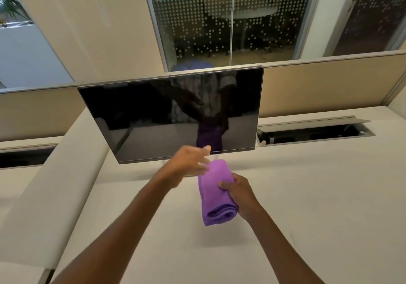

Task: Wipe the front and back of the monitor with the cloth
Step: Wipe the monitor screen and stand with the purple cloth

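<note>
A dark, switched-off monitor (153,112) stands on the white desk (307,196), its screen facing me and mirroring my arms and the cloth. Below its lower edge my right hand (238,192) grips a folded purple cloth (216,192), thumb on top. My left hand (190,162) hovers at the cloth's far end, just under the screen's bottom edge, fingers straight and blurred; whether they touch the cloth I cannot tell. The monitor's back and stand are hidden.
Beige partition panels (329,86) run behind the desk. An open cable tray (314,133) lies in the desk surface right of the monitor, another slot (22,156) at the left. Glass walls with a dot pattern (219,31) rise beyond.
</note>
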`<state>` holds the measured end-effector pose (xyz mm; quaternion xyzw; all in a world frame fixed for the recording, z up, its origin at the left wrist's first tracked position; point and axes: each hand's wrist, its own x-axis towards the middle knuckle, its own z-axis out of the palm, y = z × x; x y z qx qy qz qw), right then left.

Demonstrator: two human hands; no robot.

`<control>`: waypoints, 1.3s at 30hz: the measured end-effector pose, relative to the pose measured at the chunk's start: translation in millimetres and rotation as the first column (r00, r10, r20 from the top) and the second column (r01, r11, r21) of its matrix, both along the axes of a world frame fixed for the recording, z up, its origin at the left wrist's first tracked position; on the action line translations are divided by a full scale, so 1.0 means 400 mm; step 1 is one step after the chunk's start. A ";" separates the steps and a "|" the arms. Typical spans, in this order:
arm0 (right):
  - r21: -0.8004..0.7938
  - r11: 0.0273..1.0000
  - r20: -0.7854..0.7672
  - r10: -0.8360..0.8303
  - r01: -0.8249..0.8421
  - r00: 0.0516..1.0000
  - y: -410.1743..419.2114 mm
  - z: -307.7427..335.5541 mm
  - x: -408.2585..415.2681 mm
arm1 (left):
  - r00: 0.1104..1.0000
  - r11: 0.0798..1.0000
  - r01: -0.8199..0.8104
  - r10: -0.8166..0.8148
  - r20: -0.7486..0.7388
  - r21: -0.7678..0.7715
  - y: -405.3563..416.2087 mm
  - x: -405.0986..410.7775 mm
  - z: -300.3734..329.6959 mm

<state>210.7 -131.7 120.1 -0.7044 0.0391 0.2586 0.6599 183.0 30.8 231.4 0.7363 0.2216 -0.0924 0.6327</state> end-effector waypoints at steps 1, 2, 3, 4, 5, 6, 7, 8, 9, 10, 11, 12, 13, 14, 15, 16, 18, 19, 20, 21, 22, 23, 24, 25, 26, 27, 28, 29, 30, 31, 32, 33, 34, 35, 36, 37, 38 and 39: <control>-0.054 0.998 -0.005 -0.022 0.021 1.000 -0.007 -0.010 0.010 | 0.993 0.993 -0.026 0.012 0.119 0.113 0.014 0.014 0.029; -0.119 0.992 0.018 -0.031 0.033 0.999 -0.011 -0.018 0.020 | 0.967 0.965 -0.075 0.009 0.256 0.250 0.032 0.027 0.062; -0.205 0.978 0.067 -0.034 0.047 0.997 -0.014 -0.024 0.029 | 0.918 0.908 -0.147 -0.023 0.395 0.393 0.051 0.041 0.096; -0.306 0.949 0.144 -0.027 0.070 0.989 -0.016 -0.027 0.035 | 0.846 0.836 -0.231 -0.080 0.527 0.497 0.071 0.054 0.131; -0.421 0.901 0.249 0.001 0.107 0.969 -0.016 -0.028 0.039 | 0.760 0.772 -0.310 -0.148 0.632 0.554 0.091 0.066 0.162; -0.522 0.839 0.357 0.049 0.156 0.933 -0.013 -0.030 0.040 | 0.678 0.715 -0.381 -0.214 0.703 0.586 0.113 0.079 0.189; -0.597 0.776 0.447 0.110 0.204 0.888 -0.008 -0.031 0.039 | 0.613 0.648 -0.448 -0.279 0.739 0.616 0.137 0.093 0.210; -0.655 0.713 0.509 0.171 0.251 0.843 0.000 -0.031 0.035 | 0.577 0.566 -0.508 -0.336 0.745 0.649 0.161 0.105 0.229; -0.697 0.653 0.553 0.227 0.296 0.801 0.013 -0.032 0.031 | 0.565 0.490 -0.555 -0.371 0.737 0.672 0.187 0.118 0.244; -0.726 0.603 0.582 0.282 0.331 0.763 0.029 -0.033 0.027 | 0.568 0.437 -0.582 -0.386 0.727 0.686 0.208 0.129 0.255; -0.746 0.565 0.598 0.339 0.352 0.726 0.047 -0.042 0.028 | 0.579 0.399 -0.594 -0.391 0.716 0.699 0.225 0.137 0.266; -0.770 0.536 0.597 0.412 0.346 0.689 0.069 -0.050 0.027 | 0.603 0.370 -0.590 -0.388 0.696 0.718 0.240 0.146 0.273; -0.794 0.501 0.585 0.481 0.343 0.652 0.091 -0.065 0.029 | 0.639 0.350 -0.569 -0.381 0.668 0.744 0.251 0.154 0.281; -0.820 0.467 0.562 0.545 0.332 0.622 0.112 -0.079 0.031 | 0.683 0.346 -0.531 -0.366 0.632 0.774 0.262 0.160 0.286; -0.839 0.435 0.540 0.599 0.326 0.591 0.131 -0.098 0.036 | 0.722 0.347 -0.490 -0.353 0.595 0.800 0.273 0.167 0.287; -0.856 0.416 0.515 0.639 0.306 0.572 0.148 -0.118 0.041 | 0.752 0.342 -0.454 -0.348 0.560 0.823 0.283 0.170 0.284; -0.888 0.390 0.458 0.686 0.245 0.565 0.174 -0.152 0.051 | 0.790 0.313 -0.399 -0.359 0.496 0.862 0.300 0.171 0.275; -0.899 0.381 0.434 0.695 0.218 0.573 0.183 -0.169 0.057 | 0.794 0.300 -0.387 -0.372 0.481 0.872 0.305 0.170 0.269; -0.903 0.386 0.419 0.695 0.188 0.585 0.191 -0.182 0.064 | 0.789 0.296 -0.392 -0.379 0.483 0.871 0.307 0.172 0.264; -0.904 0.399 0.405 0.691 0.151 0.599 0.200 -0.198 0.075 | 0.781 0.299 -0.405 -0.379 0.497 0.864 0.307 0.175 0.263; -0.901 0.419 0.393 0.683 0.110 0.616 0.205 -0.212 0.084 | 0.781 0.307 -0.409 -0.370 0.504 0.859 0.308 0.180 0.263; -0.896 0.436 0.389 0.677 0.086 0.624 0.207 -0.228 0.089 | 0.787 0.317 -0.401 -0.362 0.500 0.860 0.313 0.188 0.263; -0.890 0.451 0.385 0.672 0.062 0.633 0.209 -0.239 0.091 | 0.798 0.325 -0.384 -0.354 0.487 0.864 0.318 0.196 0.264; -0.887 0.459 0.384 0.671 0.051 0.634 0.210 -0.249 0.093 | 0.813 0.333 -0.364 -0.341 0.471 0.870 0.325 0.205 0.265; -0.890 0.454 0.376 0.680 0.042 0.629 0.214 -0.252 0.098 | 0.828 0.342 -0.349 -0.325 0.458 0.873 0.332 0.213 0.265; -0.893 0.447 0.377 0.683 0.050 0.625 0.218 -0.258 0.109 | 0.837 0.356 -0.338 -0.310 0.451 0.871 0.340 0.222 0.264; -0.891 0.452 0.384 0.686 0.052 0.619 0.219 -0.259 0.121 | 0.840 0.375 -0.331 -0.300 0.451 0.866 0.344 0.229 0.263; -0.893 0.446 0.385 0.697 0.056 0.605 0.219 -0.263 0.139 | 0.841 0.398 -0.327 -0.291 0.456 0.857 0.349 0.233 0.263; -0.910 0.411 0.363 0.721 0.057 0.590 0.221 -0.253 0.158 | 0.842 0.425 -0.325 -0.277 0.463 0.845 0.352 0.235 0.262; -0.932 0.360 0.309 0.753 0.030 0.581 0.222 -0.247 0.178 | 0.839 0.449 -0.329 -0.264 0.475 0.831 0.355 0.236 0.262; -0.942 0.334 0.285 0.770 0.020 0.571 0.226 -0.238 0.204 | 0.837 0.460 -0.335 -0.255 0.484 0.822 0.356 0.237 0.262; -0.947 0.322 0.277 0.781 0.019 0.559 0.230 -0.237 0.232 | 0.837 0.468 -0.338 -0.247 0.489 0.816 0.359 0.237 0.262; -0.955 0.295 0.241 0.791 -0.007 0.562 0.234 -0.230 0.256 | 0.836 0.482 -0.340 -0.239 0.494 0.808 0.361 0.235 0.261; -0.968 0.245 0.169 0.806 -0.059 0.568 0.238 -0.223 0.278 | 0.833 0.499 -0.343 -0.229 0.503 0.796 0.362 0.235 0.260; -0.967 0.222 0.113 0.815 -0.126 0.569 0.245 -0.216 0.300 | 0.830 0.508 -0.349 -0.222 0.511 0.787 0.363 0.235 0.259; -0.968 0.200 0.081 0.822 -0.152 0.564 0.241 -0.203 0.307 | 0.828 0.507 -0.355 -0.219 0.517 0.785 0.363 0.236 0.259; -0.980 0.157 0.065 0.835 -0.123 0.547 0.241 -0.196 0.312 | 0.829 0.501 -0.357 -0.220 0.515 0.789 0.362 0.237 0.259; -0.982 0.132 0.039 0.839 -0.132 0.543 0.238 -0.196 0.315 | 0.831 0.497 -0.356 -0.220 0.512 0.792 0.360 0.238 0.261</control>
